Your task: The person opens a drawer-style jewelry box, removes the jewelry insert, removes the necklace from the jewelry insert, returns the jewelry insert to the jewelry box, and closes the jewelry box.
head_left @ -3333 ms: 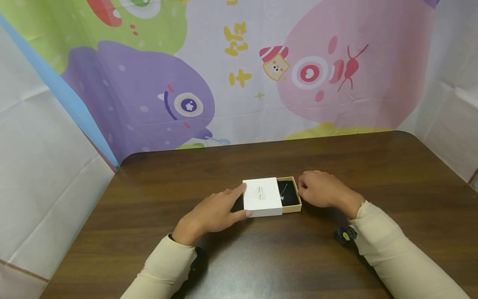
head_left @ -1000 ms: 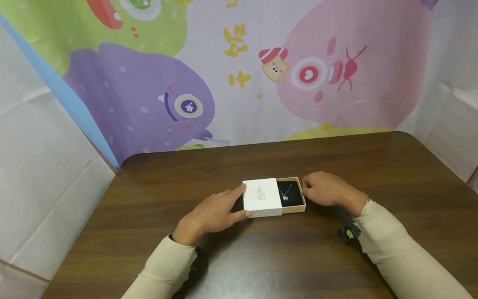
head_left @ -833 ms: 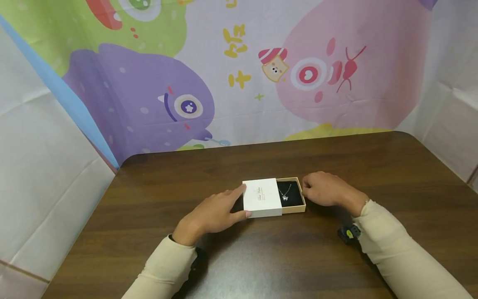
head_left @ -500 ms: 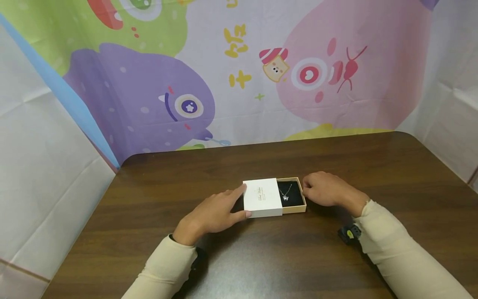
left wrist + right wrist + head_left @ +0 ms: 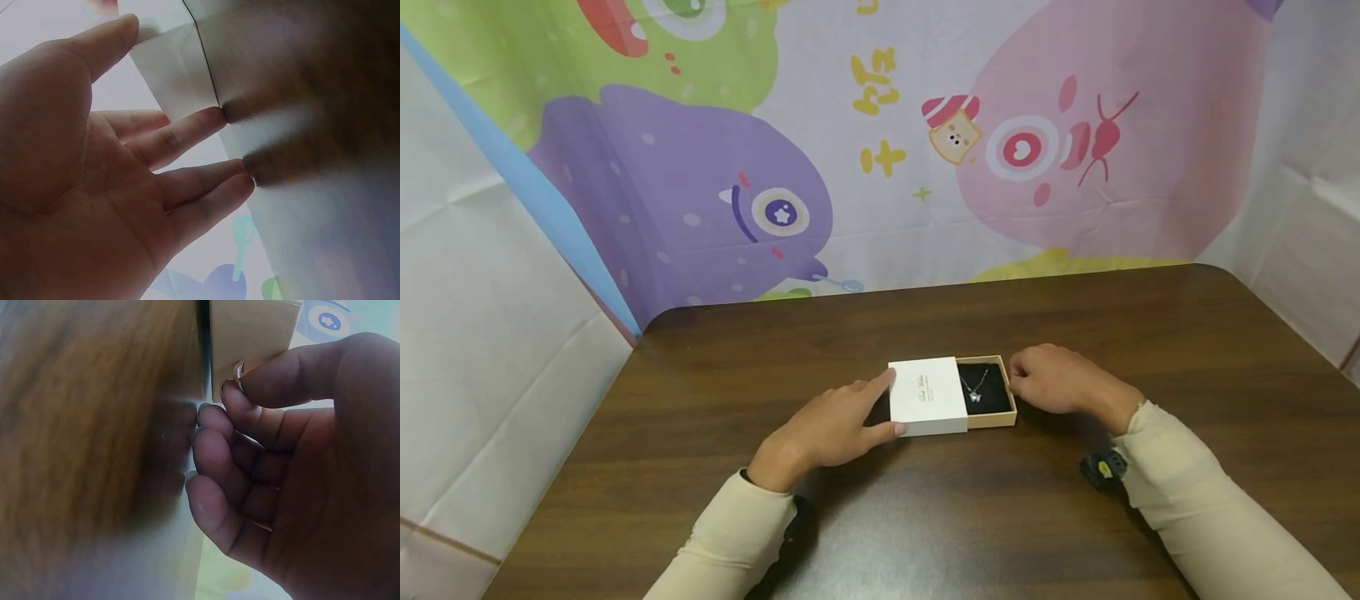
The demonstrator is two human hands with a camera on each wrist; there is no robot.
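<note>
A white box sleeve (image 5: 928,396) with gold lettering lies on the brown table, its drawer (image 5: 991,421) partly out to the right. Black padding (image 5: 992,396) in the drawer bears a silver necklace (image 5: 975,397) with a small pendant. My left hand (image 5: 827,425) holds the sleeve's left end between thumb and index finger; the left wrist view shows the other fingers of this hand (image 5: 94,169) extended. At the drawer's right end, my right hand (image 5: 1056,381) pinches a small ribbon loop (image 5: 238,370) between thumb and index finger, the other fingers curled.
The brown table (image 5: 760,342) reaches back to a cartoon-printed curtain (image 5: 880,225). Pale sheets (image 5: 490,350) hang at both sides. A black wrist device (image 5: 1103,469) sits by the right cuff.
The drawer and my right hand have moved right, bringing more of the padding and the necklace with its pendant into view. My left hand and the sleeve stay nearly still.
</note>
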